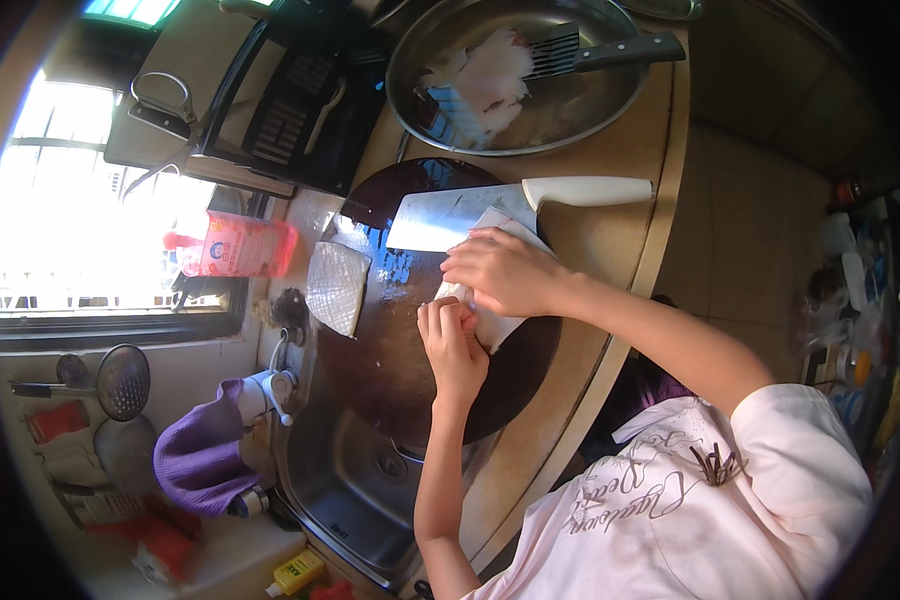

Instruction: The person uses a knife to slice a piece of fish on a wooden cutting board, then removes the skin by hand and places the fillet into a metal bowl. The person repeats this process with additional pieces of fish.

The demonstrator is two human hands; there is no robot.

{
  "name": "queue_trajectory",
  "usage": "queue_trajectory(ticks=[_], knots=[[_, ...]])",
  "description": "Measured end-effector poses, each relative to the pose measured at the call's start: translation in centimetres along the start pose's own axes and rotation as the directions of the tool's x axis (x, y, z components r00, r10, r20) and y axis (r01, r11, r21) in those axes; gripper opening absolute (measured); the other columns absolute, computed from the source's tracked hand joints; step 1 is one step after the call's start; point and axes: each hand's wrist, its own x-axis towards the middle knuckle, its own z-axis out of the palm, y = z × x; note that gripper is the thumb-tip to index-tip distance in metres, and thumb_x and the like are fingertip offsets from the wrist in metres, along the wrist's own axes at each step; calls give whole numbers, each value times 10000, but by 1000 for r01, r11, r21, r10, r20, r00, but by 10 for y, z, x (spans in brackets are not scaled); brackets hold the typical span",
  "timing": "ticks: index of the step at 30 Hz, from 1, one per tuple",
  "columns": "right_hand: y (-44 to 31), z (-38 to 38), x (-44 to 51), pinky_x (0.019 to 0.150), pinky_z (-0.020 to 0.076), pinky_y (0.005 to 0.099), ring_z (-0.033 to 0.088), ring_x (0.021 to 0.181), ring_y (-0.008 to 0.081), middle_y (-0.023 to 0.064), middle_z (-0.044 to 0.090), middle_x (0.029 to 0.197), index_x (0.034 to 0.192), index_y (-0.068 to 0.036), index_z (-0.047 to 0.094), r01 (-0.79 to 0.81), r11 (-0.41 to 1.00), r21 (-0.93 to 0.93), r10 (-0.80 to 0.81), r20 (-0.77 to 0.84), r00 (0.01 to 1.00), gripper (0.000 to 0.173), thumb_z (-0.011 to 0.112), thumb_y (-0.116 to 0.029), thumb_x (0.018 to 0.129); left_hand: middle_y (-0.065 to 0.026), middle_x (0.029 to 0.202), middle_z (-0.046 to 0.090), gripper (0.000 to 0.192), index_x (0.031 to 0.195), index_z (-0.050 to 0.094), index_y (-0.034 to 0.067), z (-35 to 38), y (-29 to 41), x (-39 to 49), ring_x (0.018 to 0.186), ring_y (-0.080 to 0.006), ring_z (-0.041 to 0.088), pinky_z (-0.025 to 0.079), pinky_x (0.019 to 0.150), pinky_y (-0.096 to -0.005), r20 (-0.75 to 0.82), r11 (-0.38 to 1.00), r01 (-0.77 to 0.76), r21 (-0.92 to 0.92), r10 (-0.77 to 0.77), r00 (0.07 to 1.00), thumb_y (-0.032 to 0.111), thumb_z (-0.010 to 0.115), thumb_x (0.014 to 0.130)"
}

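Both hands are on a folded piece of white flesh (501, 330), squid by its look, over a round dark chopping board (390, 375). My left hand (450, 349) pinches its near edge with curled fingers. My right hand (502, 274) lies across the piece and grips it, hiding part of it. A cleaver (457, 214) with a white handle rests on the board beyond my right hand, its blade partly behind the flesh. A flat white piece with crosshatch scoring (337, 289) lies at the board's left edge.
A wide metal basin (600, 124) holds pale flesh pieces and a comb-like tool (607, 56) with a riveted handle. The board overlaps a steel sink (352, 517). A pink pump bottle (240, 246), a faucet (276, 386) with a purple cloth (202, 457) and a knife block (270, 112) border the board.
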Motion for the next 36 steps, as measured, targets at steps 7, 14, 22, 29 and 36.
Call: queue_trajectory(ticks=[7,14,22,29,36], knots=[[-1,0,1,941,288,342,465,1024,163,49,552,1017,907,-64,580,2,1000,27,-2,-14,1000,246,555,-129,671,-136,649,418,176,709,387,-11,0,2,4,586,-302,398,343,543,-360,7,988,101,-118,-101,995,-138,397,588],[-2,3,1,936,294,342,463,1025,164,43,539,1030,937,-68,563,23,998,-61,-24,-5,1000,282,574,-131,663,-77,592,434,125,732,418,-6,-11,21,-1,536,-139,416,368,515,-231,88,924,259,-282,-244,966,-122,386,700],[-3,-3,5,836,337,352,471,941,218,58,531,948,925,-62,559,21,999,-43,-19,41,999,298,550,-102,630,-119,833,494,182,882,526,28,-30,5,-14,766,-267,460,384,680,-330,-23,967,248,51,-247,969,-26,523,708],[3,-29,33,786,315,410,464,890,271,133,504,896,873,-46,544,-48,993,-108,87,401,912,261,546,-138,629,-57,906,525,236,900,573,61,-23,17,-19,857,-232,464,340,728,-340,64,952,34,305,-56,996,35,554,666],[-5,-19,13,745,339,352,461,867,235,84,502,851,807,-60,535,193,972,-132,-169,175,970,195,557,-63,614,-66,746,542,68,712,565,36,-5,19,-11,727,-235,477,369,645,-319,-275,914,386,126,-342,899,87,599,682]])
